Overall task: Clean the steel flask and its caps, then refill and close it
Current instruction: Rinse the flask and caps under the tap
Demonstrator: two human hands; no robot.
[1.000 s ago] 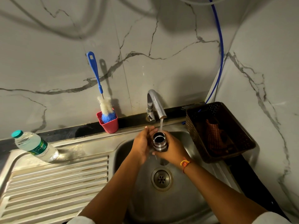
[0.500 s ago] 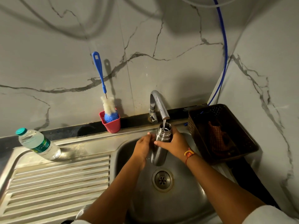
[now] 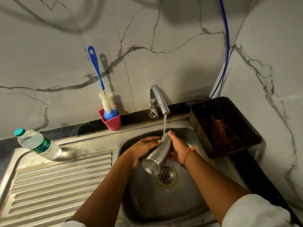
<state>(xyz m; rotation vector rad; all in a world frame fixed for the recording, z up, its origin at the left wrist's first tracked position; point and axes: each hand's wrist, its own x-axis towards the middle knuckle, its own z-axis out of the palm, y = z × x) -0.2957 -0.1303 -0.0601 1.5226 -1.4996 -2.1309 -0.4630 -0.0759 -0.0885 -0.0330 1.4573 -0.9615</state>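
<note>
Head view: left hand (image 3: 143, 149) and right hand (image 3: 179, 149) grip tilted steel flask (image 3: 157, 155) under tap water (image 3: 164, 125).

right sleeve (image 3: 255, 212): white | left sleeve (image 3: 74, 224): white (only an edge shows) | right wrist: red-orange thread band (image 3: 190, 149)

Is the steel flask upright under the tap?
No, the steel flask is tilted, base toward the camera, with water from the tap hitting its far end.
</note>
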